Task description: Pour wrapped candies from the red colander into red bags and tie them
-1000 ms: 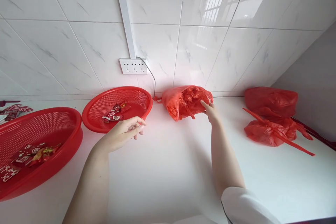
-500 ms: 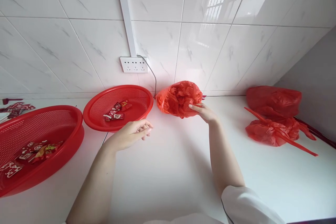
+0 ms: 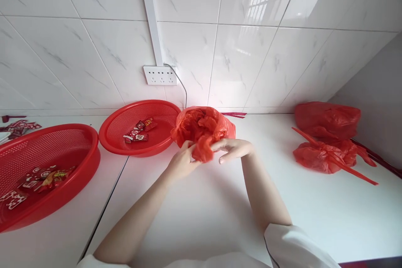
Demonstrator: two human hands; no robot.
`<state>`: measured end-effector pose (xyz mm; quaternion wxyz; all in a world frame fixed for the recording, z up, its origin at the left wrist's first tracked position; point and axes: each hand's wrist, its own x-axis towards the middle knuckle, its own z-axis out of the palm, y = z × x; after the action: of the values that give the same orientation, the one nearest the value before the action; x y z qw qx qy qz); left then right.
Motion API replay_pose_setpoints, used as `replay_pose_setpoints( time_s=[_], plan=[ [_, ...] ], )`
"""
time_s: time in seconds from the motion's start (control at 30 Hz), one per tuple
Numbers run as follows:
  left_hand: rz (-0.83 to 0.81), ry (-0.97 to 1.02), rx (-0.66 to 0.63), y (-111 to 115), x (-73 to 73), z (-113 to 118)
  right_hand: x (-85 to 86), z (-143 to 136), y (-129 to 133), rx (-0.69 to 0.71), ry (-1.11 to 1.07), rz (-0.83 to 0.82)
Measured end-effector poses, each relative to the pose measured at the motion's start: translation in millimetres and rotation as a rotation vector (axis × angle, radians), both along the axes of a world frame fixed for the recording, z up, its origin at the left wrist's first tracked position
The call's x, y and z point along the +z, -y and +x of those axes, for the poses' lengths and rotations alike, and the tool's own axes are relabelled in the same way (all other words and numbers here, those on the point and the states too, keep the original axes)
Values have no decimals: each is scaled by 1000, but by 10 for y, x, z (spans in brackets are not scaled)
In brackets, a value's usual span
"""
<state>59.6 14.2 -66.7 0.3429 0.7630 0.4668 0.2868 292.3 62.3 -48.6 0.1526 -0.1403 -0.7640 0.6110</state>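
Against the wall side of the white counter sits a red plastic bag [image 3: 229, 127], its wide mouth tilted toward me and crumpled red plastic inside. My left hand [image 3: 184, 161] is closed on a loose flap of the bag at its front edge. On the other side of that flap, my right hand [image 3: 234, 148] touches the bag with its fingertips, thumb held apart. Left of the bag stands a red perforated basket [image 3: 113, 146] with several small wrapped snack packets [image 3: 138, 132] in it.
A larger red basket [image 3: 91, 150] at the left holds more wrapped packets [image 3: 47, 178]. Two further red plastic bags [image 3: 328, 119] lie at the right, the nearer one tied. Loose packets [image 3: 20, 127] lie far left. A white socket strip [image 3: 160, 75] with a cable is on the tiled wall.
The bag has come nearer and slightly left, its mouth now turned toward me. My left hand has moved right and taken hold of its flap. My right hand has shifted left and down.
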Motion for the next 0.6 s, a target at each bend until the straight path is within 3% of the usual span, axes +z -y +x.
replay_pose_setpoints(
  time_s=[0.07,0.17,0.23,0.3,0.47,0.6],
  plan=[
    [94,-5,114,-60,-85,12,64,-124,52,-97,-48,-79],
    [117,192,240,-202,-107,-84,30,-195,48,-422,-114,-140],
    [7,395,287,-294,-81,-171,-54,-200,6,-592,-64,-118],
    [-154,606,326,-355,-48,-238,-138,-210,-35,-671,30,-84],
    [-372,1044,459,-400,21,-279,-178,-277,-61,-756,137,95],
    [-526,1227,480,-408,68,-262,-122,-280,-73,-1019,37,366]
  ],
)
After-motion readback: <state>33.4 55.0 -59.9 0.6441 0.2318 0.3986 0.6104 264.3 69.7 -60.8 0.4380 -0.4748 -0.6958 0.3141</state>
